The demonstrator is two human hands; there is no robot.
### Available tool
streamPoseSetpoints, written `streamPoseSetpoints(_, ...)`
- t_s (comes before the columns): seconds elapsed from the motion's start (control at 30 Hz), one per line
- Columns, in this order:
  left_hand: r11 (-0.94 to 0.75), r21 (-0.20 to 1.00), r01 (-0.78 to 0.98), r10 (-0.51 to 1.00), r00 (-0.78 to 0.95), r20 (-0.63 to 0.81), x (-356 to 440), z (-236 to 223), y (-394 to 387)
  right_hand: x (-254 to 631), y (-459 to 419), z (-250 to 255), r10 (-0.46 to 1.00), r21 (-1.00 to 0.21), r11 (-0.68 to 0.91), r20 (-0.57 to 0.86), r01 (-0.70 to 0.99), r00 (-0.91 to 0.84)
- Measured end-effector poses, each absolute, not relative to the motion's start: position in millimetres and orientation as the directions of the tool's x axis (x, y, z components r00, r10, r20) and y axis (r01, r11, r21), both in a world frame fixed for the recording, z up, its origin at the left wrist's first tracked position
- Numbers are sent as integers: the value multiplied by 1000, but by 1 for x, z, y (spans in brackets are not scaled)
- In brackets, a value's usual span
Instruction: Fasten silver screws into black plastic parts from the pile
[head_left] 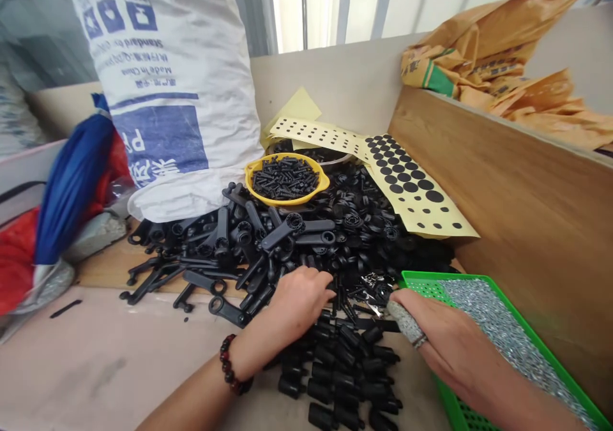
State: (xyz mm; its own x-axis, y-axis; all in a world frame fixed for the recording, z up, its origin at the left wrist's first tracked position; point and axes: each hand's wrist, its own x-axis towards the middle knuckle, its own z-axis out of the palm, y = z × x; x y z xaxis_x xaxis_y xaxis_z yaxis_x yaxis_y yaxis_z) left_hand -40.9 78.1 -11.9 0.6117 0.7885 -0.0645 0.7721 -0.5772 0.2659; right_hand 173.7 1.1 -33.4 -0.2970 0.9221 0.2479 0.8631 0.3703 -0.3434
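Observation:
My left hand [301, 300], with a dark beaded bracelet [232, 364] at the wrist, is closed at the near edge of a heap of black plastic parts. Its fingertips are turned away, so anything in them is hidden. To its right, my right hand [443, 329] is also closed, beside some small silver pieces [373, 290]; what it grips cannot be made out. A grey speckled wrap [406, 322] covers one of its digits. Black cylindrical parts [330, 373] lie in rough rows below the hands. Black crank-like arms [282, 232] are piled behind my left hand.
A yellow basket [253, 191] of black screw-shaped parts stands on the heap. At right, a green tray [500, 290] holds small silver pieces beside a wooden board [488, 163]. Sticker sheets with black dots [421, 214] lie behind. A white sack [182, 54] and blue umbrella [71, 175] stand left.

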Motion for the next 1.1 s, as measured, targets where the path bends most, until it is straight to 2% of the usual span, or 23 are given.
streamPoseSetpoints(0.17, -532, 263, 805, 807, 576, -133, -21, -22, 73, 172, -1, -39, 924, -326, 373, 220, 869, -314)
streamPoseSetpoints(0.37, -454, 438, 776, 838, 539, -88, -21, -22, 85, 173, -1, -32, 918, -370, 372, 280, 851, -280)
streamPoseSetpoints(0.4, -430, 491, 758, 845, 529, -76, -24, -21, 87, 172, -1, -29, 912, -383, 386, 299, 839, -283)
streamPoseSetpoints(0.47, -267, 734, 624, 866, 490, -101, -28, -17, 87, 169, -1, -22, 894, -407, 421, 337, 811, -295)
streamPoseSetpoints(0.5, -111, 871, 478, 872, 468, -145, -29, -16, 86, 167, -1, -18, 883, -415, 440, 359, 796, -302)
streamPoseSetpoints(0.53, 77, 955, 285, 866, 456, -206, -30, -14, 83, 165, -1, -15, 872, -417, 459, 381, 784, -308)
streamPoseSetpoints(0.57, 257, 962, 88, 847, 458, -269, -29, -12, 79, 163, -1, -12, 861, -413, 475, 399, 777, -315)
streamPoseSetpoints(0.6, 393, 917, -64, 823, 471, -319, -28, -11, 74, 161, -1, -11, 850, -402, 490, 416, 773, -323)
streamPoseSetpoints(0.63, 471, 870, -147, 800, 487, -351, -26, -10, 69, 160, -1, -10, 837, -385, 505, 435, 772, -331)
streamPoseSetpoints(0.7, 544, 816, -195, 761, 525, -381, -22, -10, 58, 158, -3, -12, 799, -333, 541, 491, 773, -348)
streamPoseSetpoints(0.83, 540, 826, -162, 739, 561, -373, -16, -13, 41, 157, -9, -23, 724, -243, 586, 585, 773, -365)
streamPoseSetpoints(0.93, 500, 852, -154, 764, 541, -350, -15, -13, 34, 158, -14, -28, 781, -378, 568, 526, 731, -335)
streamPoseSetpoints(1.1, 422, 899, -122, 798, 521, -303, -19, -11, 29, 157, -18, -18, 905, -701, 413, 243, 582, -350)
